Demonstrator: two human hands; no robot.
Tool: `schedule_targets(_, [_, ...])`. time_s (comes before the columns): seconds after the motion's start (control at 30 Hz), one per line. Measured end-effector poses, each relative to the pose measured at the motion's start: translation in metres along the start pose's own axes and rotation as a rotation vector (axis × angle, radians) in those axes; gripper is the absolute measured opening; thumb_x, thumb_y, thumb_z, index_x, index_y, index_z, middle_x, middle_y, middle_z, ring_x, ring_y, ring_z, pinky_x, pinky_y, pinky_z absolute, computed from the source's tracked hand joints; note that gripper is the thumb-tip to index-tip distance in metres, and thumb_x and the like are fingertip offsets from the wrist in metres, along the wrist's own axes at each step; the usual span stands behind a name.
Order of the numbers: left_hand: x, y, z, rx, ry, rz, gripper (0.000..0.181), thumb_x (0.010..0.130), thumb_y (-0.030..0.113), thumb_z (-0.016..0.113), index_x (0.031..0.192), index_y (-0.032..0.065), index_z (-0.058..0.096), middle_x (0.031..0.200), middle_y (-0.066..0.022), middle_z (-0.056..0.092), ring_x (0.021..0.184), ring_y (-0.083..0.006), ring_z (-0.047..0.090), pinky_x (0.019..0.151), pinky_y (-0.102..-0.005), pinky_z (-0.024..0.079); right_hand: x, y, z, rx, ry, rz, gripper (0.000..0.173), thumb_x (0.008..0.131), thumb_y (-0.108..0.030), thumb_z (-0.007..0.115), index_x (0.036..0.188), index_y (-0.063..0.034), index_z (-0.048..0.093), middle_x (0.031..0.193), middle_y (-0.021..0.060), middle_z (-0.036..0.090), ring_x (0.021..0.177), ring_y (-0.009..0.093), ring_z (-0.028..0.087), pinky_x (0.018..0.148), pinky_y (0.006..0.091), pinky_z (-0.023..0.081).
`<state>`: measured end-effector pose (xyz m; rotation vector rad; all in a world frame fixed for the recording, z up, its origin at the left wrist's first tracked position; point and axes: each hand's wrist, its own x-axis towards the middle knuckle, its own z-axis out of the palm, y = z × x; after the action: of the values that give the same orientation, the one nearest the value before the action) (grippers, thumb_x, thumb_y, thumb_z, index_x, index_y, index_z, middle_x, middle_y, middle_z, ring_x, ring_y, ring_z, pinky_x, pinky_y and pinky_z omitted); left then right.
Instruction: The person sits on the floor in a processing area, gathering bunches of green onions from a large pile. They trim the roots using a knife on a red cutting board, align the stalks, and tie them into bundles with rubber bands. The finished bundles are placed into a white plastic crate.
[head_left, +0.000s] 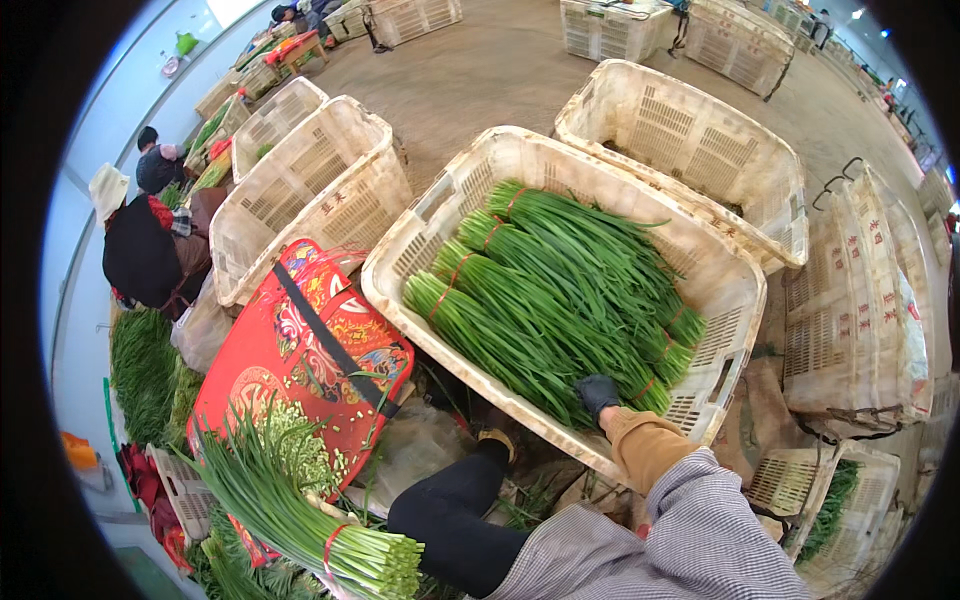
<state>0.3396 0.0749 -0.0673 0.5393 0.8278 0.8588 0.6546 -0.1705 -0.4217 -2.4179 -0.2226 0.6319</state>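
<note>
My right hand (598, 394), in a dark glove, reaches into a large off-white plastic crate (555, 442). It touches the near side of several garlic chive bundles (547, 285), tied with red bands and lying side by side. Whether its fingers grip any leaves is hidden. At the lower left, my left hand (328, 508) is mostly behind another bundle of garlic chives (292, 480), with pale fingers showing along its far edge. That bundle has a red band near its cut ends, which point towards me. Beneath its leaves lies a red patterned board or pad (255, 352), strewn with chopped stem pieces.
An off-white crate (675, 112) stands behind the full one, and another (300, 187) to its left. Stacked crates (862, 300) rise at right. A seated person (150, 247) is at far left, near loose chives (142, 367). My bent leg (457, 495) lies below the crate.
</note>
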Motion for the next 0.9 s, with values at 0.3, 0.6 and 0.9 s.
schedule_targets(0.3, [0.012,-0.011,0.015,0.024,-0.086,-0.066,0.058,0.087,0.042,0.049,0.135,0.0107,0.036,0.131,-0.0096,0.045,0.118,-0.0268,0.046,0.1,-0.0518,0.034,-0.11,-0.089,-0.146,0.635,-0.985,-0.089,0.012,0.082,-0.013,0.062,0.089,-0.0055,0.067,0.078,0.0035,0.063,0.066,0.011,0.058,0.051,0.0247,0.048])
schedule_targets(0.6, [0.019,-0.029,0.041,0.051,-0.155,-0.115,0.057,0.088,0.039,0.048,0.135,0.0097,0.035,0.131,-0.0097,0.045,0.117,-0.0268,0.046,0.101,-0.0499,0.033,0.031,0.03,-0.152,0.592,0.445,0.114,0.018,0.077,-0.022,0.063,0.085,-0.007,0.069,0.077,0.0135,0.066,0.069,0.022,0.063,0.065,0.0325,0.049])
schedule_targets(0.9, [0.017,-0.031,0.045,0.086,-0.07,-0.097,0.056,0.088,0.036,0.047,0.135,0.0088,0.034,0.131,-0.0098,0.045,0.116,-0.0268,0.047,0.102,-0.0481,0.032,0.14,0.085,-0.141,0.979,0.534,0.327,0.021,0.08,-0.016,0.064,0.093,0.0008,0.065,0.07,0.0105,0.063,0.049,0.019,0.055,0.048,0.0322,0.046])
